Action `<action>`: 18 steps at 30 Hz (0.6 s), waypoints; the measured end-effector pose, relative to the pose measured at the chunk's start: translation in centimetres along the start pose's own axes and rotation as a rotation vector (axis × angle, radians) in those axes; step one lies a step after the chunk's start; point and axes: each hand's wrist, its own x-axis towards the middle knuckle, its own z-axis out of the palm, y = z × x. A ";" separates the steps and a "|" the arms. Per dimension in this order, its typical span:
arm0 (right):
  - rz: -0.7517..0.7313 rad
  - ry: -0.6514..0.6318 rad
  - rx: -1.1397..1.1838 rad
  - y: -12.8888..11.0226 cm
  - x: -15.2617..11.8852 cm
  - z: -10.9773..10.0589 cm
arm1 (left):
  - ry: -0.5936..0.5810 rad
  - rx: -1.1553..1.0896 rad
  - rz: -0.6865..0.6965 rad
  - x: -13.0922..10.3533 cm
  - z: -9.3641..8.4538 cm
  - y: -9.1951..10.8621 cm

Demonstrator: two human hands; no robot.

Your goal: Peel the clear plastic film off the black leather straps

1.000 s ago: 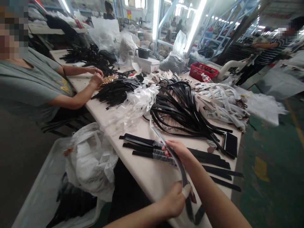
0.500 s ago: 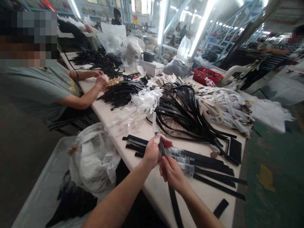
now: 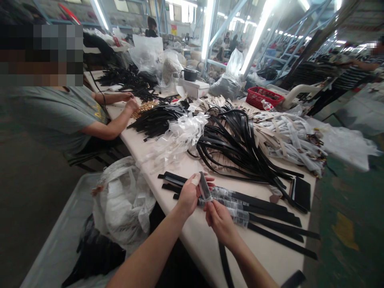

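Note:
A black strap [image 3: 224, 260] with a clear plastic sleeve [image 3: 205, 188] round its upper end runs up from the table's near edge. My left hand [image 3: 190, 194] holds the sleeved end between thumb and fingers; the thumb has a pale covering. Just below, my right hand [image 3: 218, 216] pinches the lower end of the sleeve. Behind and beside my hands, several black straps [image 3: 264, 201] with clear wrapping round their middles lie across the table [image 3: 192, 236]. Beyond them sits a heap of loose clear sleeves [image 3: 187, 130].
A large bundle of black straps [image 3: 243, 144] lies beyond my hands, with white wrapped straps [image 3: 294, 136] to its right. A person [image 3: 60, 112] works at the left. A red basket [image 3: 264, 98] stands at the back; a plastic bag [image 3: 126, 200] fills a bin at lower left.
The clear sleeve, which stuck up above my left hand, now lies lower round the strap's end. My right hand has shifted slightly down and right. The view has shifted a little.

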 end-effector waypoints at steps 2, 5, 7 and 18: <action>0.002 0.008 0.012 0.1 0.1 0.2 | 0.016 0.058 0.001 0.0 0.3 -0.2; -0.012 0.035 0.018 0.2 0.4 0.4 | 0.056 0.118 -0.013 -1.7 0.5 -2.3; -0.014 0.046 0.004 0.4 0.4 0.4 | 0.071 0.158 -0.004 -3.0 0.3 -3.8; -0.020 0.019 -0.061 0.5 0.2 -0.1 | 0.051 0.044 0.081 -0.5 0.2 -0.9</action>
